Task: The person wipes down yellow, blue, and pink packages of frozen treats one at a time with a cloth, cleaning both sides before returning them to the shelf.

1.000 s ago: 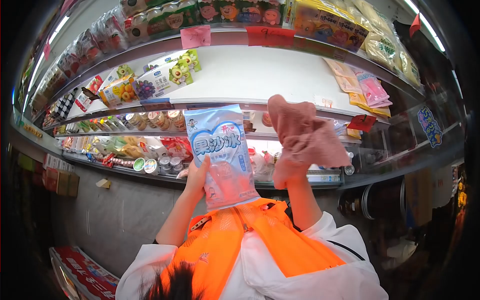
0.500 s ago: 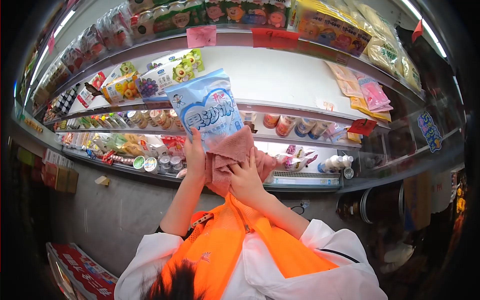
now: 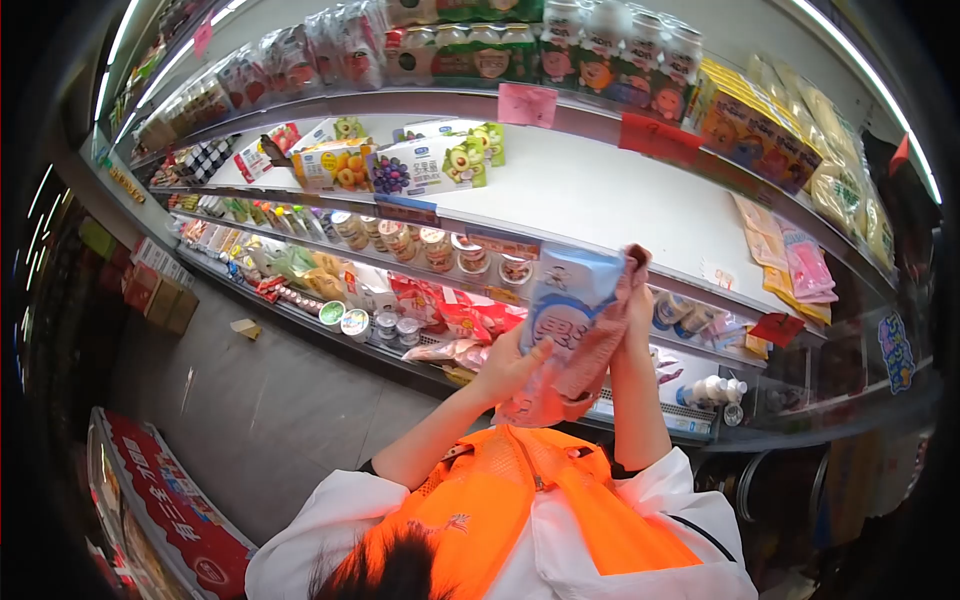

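Observation:
A light blue bag [image 3: 570, 290] with dark blue lettering is held upright and slightly tilted in front of the shelves. My left hand [image 3: 512, 370] grips its lower left side, with the thumb across the front. Against the bag's right side lies a pink cloth [image 3: 605, 345]. My right hand [image 3: 635, 320] is wrapped round the cloth at that side, its fingers partly hidden behind the cloth.
Boxed packs [image 3: 430, 165] stand on the white middle shelf [image 3: 590, 195], with pink and yellow pouches [image 3: 785, 255] at its right. Cups [image 3: 435, 250] and bagged goods [image 3: 430, 300] fill the lower shelves. A red-sided display case [image 3: 160, 490] stands lower left.
The view has turned, so the shelves sit further right and tilted. My right hand has moved up with the cloth, from the bag's bottom to its right side. The bag sits lower against the shelves.

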The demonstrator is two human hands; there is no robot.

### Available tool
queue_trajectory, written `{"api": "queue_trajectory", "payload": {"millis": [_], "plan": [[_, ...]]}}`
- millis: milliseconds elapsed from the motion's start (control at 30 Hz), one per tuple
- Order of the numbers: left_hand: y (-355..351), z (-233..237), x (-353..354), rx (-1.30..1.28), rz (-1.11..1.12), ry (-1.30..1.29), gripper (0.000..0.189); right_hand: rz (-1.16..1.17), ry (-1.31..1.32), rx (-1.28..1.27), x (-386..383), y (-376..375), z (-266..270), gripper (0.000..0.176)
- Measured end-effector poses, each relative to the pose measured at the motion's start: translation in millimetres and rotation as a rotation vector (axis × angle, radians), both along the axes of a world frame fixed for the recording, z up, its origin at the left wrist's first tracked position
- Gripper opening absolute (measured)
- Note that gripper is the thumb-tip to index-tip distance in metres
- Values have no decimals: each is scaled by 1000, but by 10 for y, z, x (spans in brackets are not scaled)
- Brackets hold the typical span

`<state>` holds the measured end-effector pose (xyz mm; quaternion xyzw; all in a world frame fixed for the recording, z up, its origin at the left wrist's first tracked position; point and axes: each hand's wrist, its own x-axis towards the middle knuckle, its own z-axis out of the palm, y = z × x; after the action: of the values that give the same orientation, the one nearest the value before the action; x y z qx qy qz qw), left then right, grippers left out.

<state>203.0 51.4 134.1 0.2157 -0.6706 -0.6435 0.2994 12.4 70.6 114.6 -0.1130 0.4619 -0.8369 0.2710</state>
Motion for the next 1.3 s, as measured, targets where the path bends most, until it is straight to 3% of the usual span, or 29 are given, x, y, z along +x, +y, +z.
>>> {"api": "queue_trajectory", "payload": {"millis": [33,133,233,300,433,533,567,600,667,733,833,867,967,1000,1100,1167,1200,1300], "plan": [[21,2,-9,-127,7,-30,37,-122,12,-60,-147,-146,-384,33],[90,116,-8,-340,-5,-127,37,48,-285,-159,-221,-14,-515,29],[86,97,-13,-424,18,-180,36,203,-246,-108,-174,227,-487,25],[119,71,-9,-481,90,-97,35,276,-72,-14,-229,367,-309,23],[50,-114,69,-290,295,26,34,426,611,389,-442,516,209,19],[29,-24,92,-97,349,215,35,165,-275,-239,-1,453,268,16],[23,6,69,-108,338,212,33,151,458,177,-54,350,67,21],[15,31,40,-122,327,211,32,-120,1113,620,-108,247,-134,26],[30,25,-1,-121,316,186,29,-69,498,211,441,139,-12,30],[41,-41,-32,-91,316,137,27,-95,274,15,594,145,-264,35],[-36,-23,-28,-144,388,128,24,-203,936,250,706,238,-306,38],[-43,1,-33,-165,427,185,24,-424,1343,483,676,190,-444,42],[-57,235,-32,-178,511,339,25,-327,1466,463,942,304,-144,44],[-76,302,-16,-145,520,380,26,-279,1361,411,1013,336,83,41],[-101,319,41,-56,488,466,29,-311,1531,372,962,358,-173,42],[-69,293,58,-2,473,505,30,-301,1366,406,830,371,-106,37],[-72,278,69,69,446,446,32,-296,1282,422,771,378,10,34],[-83,205,99,318,341,233,40,-476,1530,511,614,503,351,20]]}}
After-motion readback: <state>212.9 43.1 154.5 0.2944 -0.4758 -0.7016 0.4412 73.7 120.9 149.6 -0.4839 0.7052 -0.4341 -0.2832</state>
